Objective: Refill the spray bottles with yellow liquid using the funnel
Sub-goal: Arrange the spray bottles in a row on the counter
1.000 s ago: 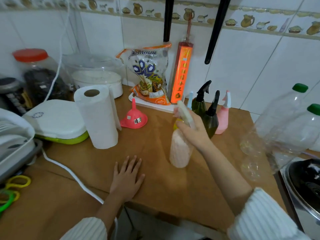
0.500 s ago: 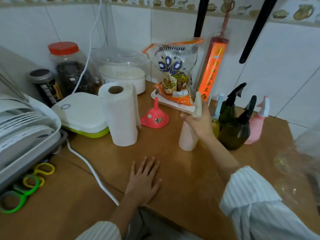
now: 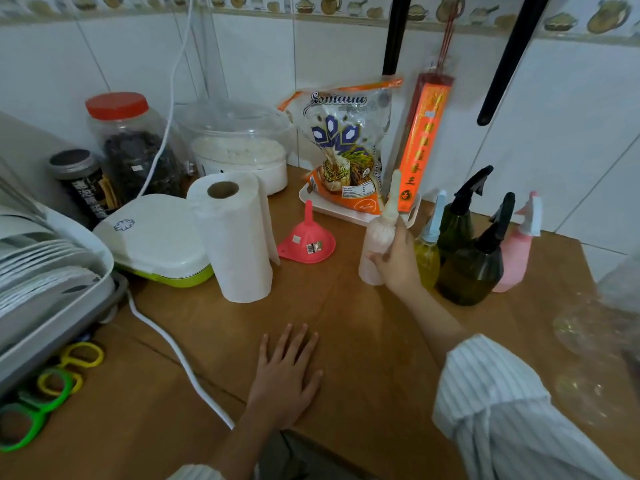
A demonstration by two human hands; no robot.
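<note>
A paper towel roll (image 3: 239,237) stood upright left of the pink funnel (image 3: 306,237), which sat mouth-down on the wooden counter (image 3: 346,341). Behind it, a rice bag (image 3: 346,147) rested on a white tray (image 3: 346,211) against the tiled wall (image 3: 571,133). 4 spray bottles stood together at right: yellow (image 3: 427,254), 2 dark green (image 3: 457,220) (image 3: 471,271), pink (image 3: 516,258). The left hand (image 3: 284,372) lay flat, fingers spread, on the counter. The right hand (image 3: 398,261) gripped a pale spray bottle (image 3: 377,244) standing just beside the yellow one.
</note>
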